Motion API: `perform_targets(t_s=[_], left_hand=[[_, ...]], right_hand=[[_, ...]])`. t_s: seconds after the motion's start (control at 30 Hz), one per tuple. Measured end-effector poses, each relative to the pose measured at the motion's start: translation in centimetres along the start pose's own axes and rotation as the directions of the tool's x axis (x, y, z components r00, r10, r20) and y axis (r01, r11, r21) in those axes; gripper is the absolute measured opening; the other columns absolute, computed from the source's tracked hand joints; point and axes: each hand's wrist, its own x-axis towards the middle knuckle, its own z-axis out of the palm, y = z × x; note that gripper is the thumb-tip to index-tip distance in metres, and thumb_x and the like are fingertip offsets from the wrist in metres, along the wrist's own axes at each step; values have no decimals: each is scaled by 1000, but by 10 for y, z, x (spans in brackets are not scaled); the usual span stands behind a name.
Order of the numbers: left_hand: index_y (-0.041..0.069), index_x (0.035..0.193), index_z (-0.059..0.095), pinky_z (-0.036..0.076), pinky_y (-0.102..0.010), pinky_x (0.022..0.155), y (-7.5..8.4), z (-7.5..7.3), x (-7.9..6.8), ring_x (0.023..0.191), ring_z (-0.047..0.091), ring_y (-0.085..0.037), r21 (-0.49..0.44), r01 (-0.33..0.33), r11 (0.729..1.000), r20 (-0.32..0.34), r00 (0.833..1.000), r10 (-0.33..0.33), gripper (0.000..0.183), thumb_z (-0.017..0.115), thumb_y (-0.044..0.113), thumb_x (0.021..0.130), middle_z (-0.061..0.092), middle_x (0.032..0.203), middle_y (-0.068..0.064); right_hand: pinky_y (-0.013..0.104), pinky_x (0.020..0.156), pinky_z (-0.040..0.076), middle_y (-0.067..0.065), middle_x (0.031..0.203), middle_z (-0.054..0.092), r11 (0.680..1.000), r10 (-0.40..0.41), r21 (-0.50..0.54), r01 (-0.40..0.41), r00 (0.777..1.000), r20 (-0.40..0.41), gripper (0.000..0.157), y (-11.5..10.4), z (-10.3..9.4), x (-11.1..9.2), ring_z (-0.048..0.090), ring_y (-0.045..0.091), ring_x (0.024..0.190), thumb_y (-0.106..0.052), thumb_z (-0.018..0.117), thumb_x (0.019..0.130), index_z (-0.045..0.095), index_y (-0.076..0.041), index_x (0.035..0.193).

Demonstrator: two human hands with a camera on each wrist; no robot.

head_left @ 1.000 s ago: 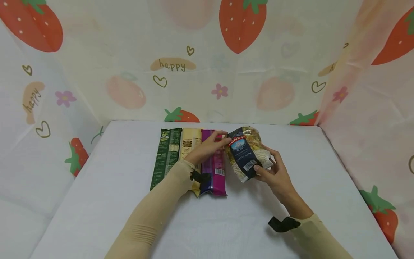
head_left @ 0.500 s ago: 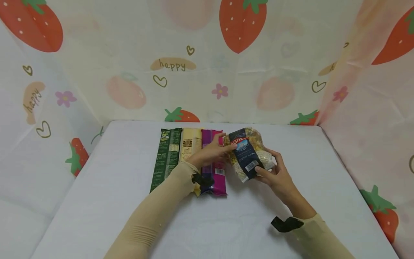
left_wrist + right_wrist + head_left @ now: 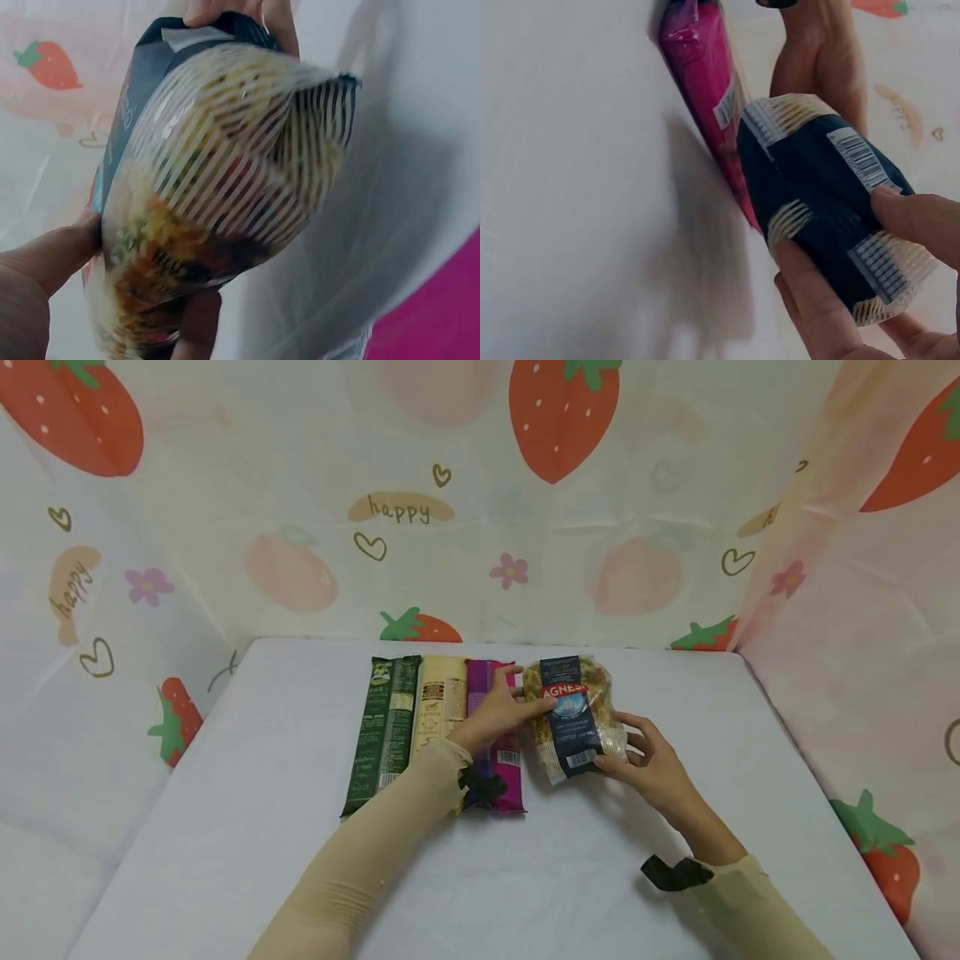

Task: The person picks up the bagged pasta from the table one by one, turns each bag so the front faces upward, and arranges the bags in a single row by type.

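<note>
Both hands hold a clear bag of pasta [image 3: 573, 718] with a dark blue AGNESI label, tilted above the white table. My left hand [image 3: 504, 714] grips its left side, thumb on the label and fingers behind. At the lower right corner my right hand [image 3: 652, 768] pinches it, thumb near the barcode. The left wrist view shows the striped end of the pasta bag [image 3: 225, 165] and multicoloured pasta inside. In the right wrist view its dark underside end [image 3: 825, 202] faces the camera, with the right thumb beside the barcode.
Left of the bag, three long packets lie side by side: green [image 3: 382, 735], cream [image 3: 441, 693] and purple-magenta [image 3: 508, 768]. The left forearm passes over them. White cloth covers the table [image 3: 585, 893], and strawberry-print fabric walls [image 3: 465, 460] stand behind and at both sides.
The pasta bag has turned more upright, its label now facing the head camera more squarely. The left hand has shifted slightly right and down; the right hand has moved slightly right.
</note>
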Motion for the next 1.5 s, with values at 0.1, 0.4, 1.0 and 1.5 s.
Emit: perform_targets(t_s=[0.1,0.4,1.0,1.5], left_hand=[[13,168,18,48,-55,115,1,3,2,137,59,-41,-49,6,999,-7,1000,-6,101,84,38,96,41,164,-27],[17,170,25,40,-55,122,7,7,13,137,60,-39,-143,6,990,69,998,4,91,81,26,99,55,151,-30],[22,172,21,46,-48,119,4,25,39,155,41,-36,-147,39,988,125,992,-21,94,81,18,99,30,173,-20],[21,173,14,39,-49,124,1,39,52,160,32,-35,-129,77,989,129,990,-60,103,83,18,97,25,175,-19]], right_hand=[[38,92,64,24,145,52,998,-6,68,6,1000,-3,80,4,-2,4,70,14,111,-7,80,98,32,-9,163],[33,94,62,12,143,52,986,-4,169,8,1000,-24,73,11,-8,15,67,11,116,-6,75,102,30,-12,160],[31,100,60,12,143,51,979,28,201,-19,999,-45,77,21,-29,38,67,7,116,-8,73,104,24,-13,163],[32,103,58,7,137,53,963,56,264,-46,998,-29,72,34,-49,50,66,8,116,-7,72,104,28,-16,161]])
